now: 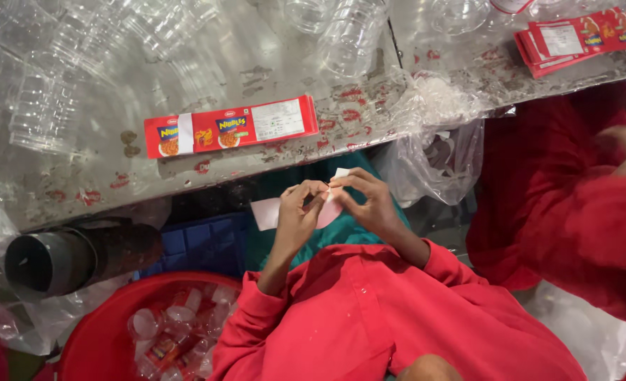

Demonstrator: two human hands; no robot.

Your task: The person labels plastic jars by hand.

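My left hand (pixel 295 215) and my right hand (pixel 369 201) meet in front of my red shirt, below the table edge. Together they pinch a paper label strip (pixel 265 212), with fingertips close together at its middle. Its white back shows to the left of my left hand, and a pinkish curved part sits between the two hands. Both sleeves are red and pushed up the forearms. A matching flat red printed label strip (pixel 232 127) lies on the steel table (pixel 115 169) just beyond my hands.
Clear plastic jars (pixel 341 35) crowd the far table. A stack of red labels (pixel 574 39) lies top right. Bottom left, a red tub (pixel 94 342) holds labelled jars beside a blue crate (pixel 200 243) and dark roll (pixel 45 261). A co-worker's red sleeve (pixel 581 226) fills the right.
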